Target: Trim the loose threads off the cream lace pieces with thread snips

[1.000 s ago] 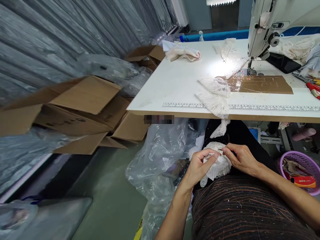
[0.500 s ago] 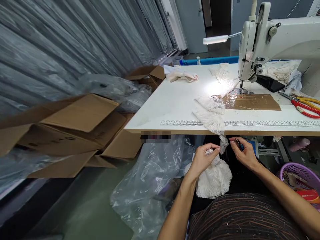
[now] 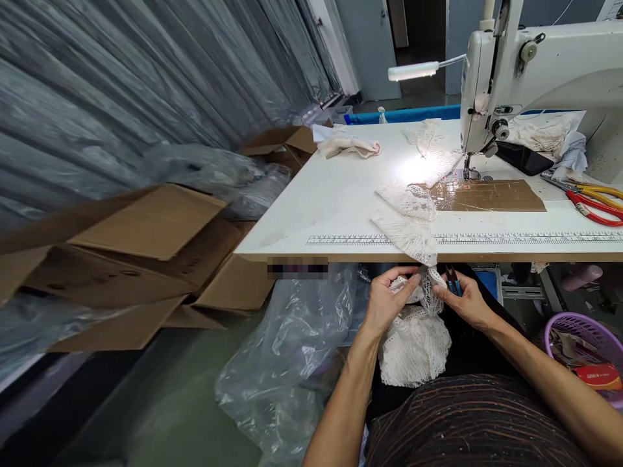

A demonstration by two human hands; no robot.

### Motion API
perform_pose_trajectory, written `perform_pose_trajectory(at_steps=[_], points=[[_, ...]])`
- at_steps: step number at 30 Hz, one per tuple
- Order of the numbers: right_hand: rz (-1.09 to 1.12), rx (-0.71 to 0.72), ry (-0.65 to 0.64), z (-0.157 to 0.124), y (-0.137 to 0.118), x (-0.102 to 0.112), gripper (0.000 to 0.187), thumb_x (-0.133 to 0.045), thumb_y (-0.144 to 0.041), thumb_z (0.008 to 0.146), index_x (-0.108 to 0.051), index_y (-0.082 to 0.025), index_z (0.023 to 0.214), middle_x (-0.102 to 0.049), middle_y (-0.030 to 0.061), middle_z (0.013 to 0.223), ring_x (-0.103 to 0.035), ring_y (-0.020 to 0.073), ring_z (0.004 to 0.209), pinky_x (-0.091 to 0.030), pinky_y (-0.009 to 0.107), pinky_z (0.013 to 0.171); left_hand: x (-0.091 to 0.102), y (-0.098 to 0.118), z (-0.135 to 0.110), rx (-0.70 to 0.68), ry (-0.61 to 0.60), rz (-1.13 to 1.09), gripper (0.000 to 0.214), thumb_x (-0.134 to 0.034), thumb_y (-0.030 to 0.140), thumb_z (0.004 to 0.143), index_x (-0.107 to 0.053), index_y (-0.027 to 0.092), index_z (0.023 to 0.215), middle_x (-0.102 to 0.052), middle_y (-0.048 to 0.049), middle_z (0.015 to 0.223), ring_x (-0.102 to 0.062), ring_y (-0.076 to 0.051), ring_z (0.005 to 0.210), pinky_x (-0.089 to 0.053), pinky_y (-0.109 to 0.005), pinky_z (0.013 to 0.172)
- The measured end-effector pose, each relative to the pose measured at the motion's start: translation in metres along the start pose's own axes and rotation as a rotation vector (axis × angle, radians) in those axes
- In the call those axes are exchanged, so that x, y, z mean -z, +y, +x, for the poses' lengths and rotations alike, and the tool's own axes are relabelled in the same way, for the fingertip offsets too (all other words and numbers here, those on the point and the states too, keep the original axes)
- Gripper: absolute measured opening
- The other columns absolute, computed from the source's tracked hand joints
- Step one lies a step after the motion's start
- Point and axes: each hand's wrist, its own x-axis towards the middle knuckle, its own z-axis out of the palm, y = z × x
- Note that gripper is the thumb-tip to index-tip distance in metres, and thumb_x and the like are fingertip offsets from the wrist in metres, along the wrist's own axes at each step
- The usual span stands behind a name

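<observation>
A strip of white lace [image 3: 407, 224] trails from the sewing machine [image 3: 479, 104] over the table's front edge and gathers in a heap on my lap. Just below that edge, my left hand [image 3: 389, 299] pinches the lace between thumb and fingers. My right hand [image 3: 464, 301] grips small thread snips [image 3: 453, 281] with dark blades pointing up. Its thumb and fingertip also touch the lace, close to the left hand. The snips' lower part is hidden in the right palm.
Scissors with red and yellow handles [image 3: 596, 202] lie on the right of the white table [image 3: 292, 220]. Open cardboard boxes [image 3: 146, 220] and a clear plastic bag [image 3: 292, 357] are at the left. A purple basket [image 3: 584, 324] stands at lower right.
My right hand has moved left onto the lace, and the snips in it now point upward. The left hand still pinches the lace, slightly shifted. The view has tilted a little.
</observation>
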Motion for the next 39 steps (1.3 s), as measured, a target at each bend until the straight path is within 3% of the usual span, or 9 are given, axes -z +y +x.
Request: perform_pose_trajectory(at_steps=[5, 8, 10, 14, 18, 23, 25, 31, 39], points=[[0.020, 0.019, -0.175, -0.040, -0.029, -0.001, 0.039, -0.069, -0.051, 0.079, -0.045, -0.021, 0.069, -0.040, -0.0063, 0.059, -0.033, 0.0088, 0.052, -0.033, 0.022, 0.048, 0.008, 0.008, -0.009, -0.148, -0.159, -0.084, 0.037, -0.074, 0.050, 0.070, -0.079, 0.017, 0.087, -0.075, -0.0093, 0.095, -0.068, -0.025, 0.090, -0.052, -0.034, 0.080], [-0.070, 0.125, -0.245, -0.060, -0.042, -0.001, 0.027, -0.065, -0.037, 0.084, -0.048, -0.021, 0.071, -0.044, -0.0046, 0.062, -0.037, 0.0094, 0.055, -0.034, 0.022, 0.050, 0.007, 0.007, -0.022, -0.092, -0.381, -0.164, 0.046, -0.069, 0.062, 0.070, -0.079, 0.018, 0.081, -0.074, -0.0100, 0.087, -0.067, -0.027, 0.084, -0.052, -0.037, 0.076], [-0.143, 0.193, -0.226, -0.067, -0.046, 0.000, 0.021, -0.062, -0.031, 0.086, -0.050, -0.020, 0.073, -0.047, -0.0038, 0.063, -0.039, 0.0095, 0.056, -0.035, 0.023, 0.052, 0.007, 0.006, -0.031, -0.060, -0.453, -0.157, 0.043, -0.071, 0.060, 0.069, -0.078, 0.019, 0.076, -0.072, -0.0087, 0.079, -0.065, -0.025, 0.077, -0.050, -0.036, 0.073], [-0.218, 0.217, -0.206, -0.066, -0.045, 0.004, 0.017, -0.060, -0.029, 0.087, -0.053, -0.020, 0.074, -0.050, -0.0032, 0.065, -0.040, 0.0092, 0.056, -0.035, 0.022, 0.052, 0.008, 0.008, -0.042, -0.057, -0.390, -0.145, 0.033, -0.075, 0.051, 0.071, -0.070, 0.019, 0.064, -0.067, -0.0066, 0.077, -0.062, -0.021, 0.078, -0.047, -0.033, 0.075], [-0.215, 0.057, -0.278, -0.055, -0.046, 0.012, 0.024, -0.061, -0.041, 0.088, -0.055, -0.019, 0.084, -0.052, -0.0024, 0.070, -0.040, 0.0097, 0.057, -0.035, 0.022, 0.052, 0.011, 0.010, -0.045, 0.077, -0.352, -0.229, 0.040, -0.073, 0.055, 0.073, -0.065, 0.016, 0.068, -0.064, -0.0025, 0.069, -0.057, -0.015, 0.067, -0.044, -0.026, 0.064], [-0.240, -0.027, -0.327, -0.040, -0.045, 0.020, 0.055, -0.025, -0.060, 0.100, -0.057, -0.018, 0.087, -0.048, -0.0010, 0.070, -0.041, 0.0123, 0.061, -0.035, 0.025, 0.056, 0.012, 0.012, -0.047, 0.215, -0.348, -0.157, 0.038, -0.076, 0.051, 0.072, -0.072, 0.015, 0.082, -0.069, -0.0022, 0.070, -0.057, -0.013, 0.061, -0.045, -0.024, 0.060], [-0.275, -0.018, -0.347, -0.035, -0.042, 0.019, 0.060, -0.019, -0.063, 0.100, -0.054, -0.018, 0.080, -0.045, -0.0019, 0.067, -0.039, 0.0124, 0.060, -0.033, 0.026, 0.057, 0.012, 0.014, -0.047, 0.194, -0.347, -0.105, 0.035, -0.075, 0.050, 0.073, -0.075, 0.015, 0.081, -0.072, -0.0039, 0.073, -0.061, -0.015, 0.065, -0.048, -0.025, 0.063], [-0.309, 0.058, -0.412, -0.024, -0.038, 0.006, 0.052, -0.026, -0.060, 0.099, -0.042, -0.021, 0.069, -0.038, -0.0042, 0.062, -0.034, 0.0110, 0.056, -0.028, 0.026, 0.056, 0.013, 0.015, -0.045, 0.081, -0.364, -0.014, 0.030, -0.070, 0.044, 0.079, -0.079, 0.016, 0.079, -0.077, -0.0060, 0.078, -0.066, -0.019, 0.074, -0.051, -0.028, 0.070], [-0.361, 0.068, -0.321, -0.025, -0.038, 0.002, 0.044, -0.027, -0.050, 0.100, -0.048, -0.021, 0.074, -0.042, -0.0036, 0.062, -0.036, 0.0114, 0.056, -0.029, 0.026, 0.057, 0.014, 0.014, -0.044, 0.060, -0.356, -0.035, 0.028, -0.069, 0.042, 0.080, -0.080, 0.016, 0.080, -0.074, -0.0056, 0.076, -0.063, -0.018, 0.071, -0.049, -0.028, 0.070]])
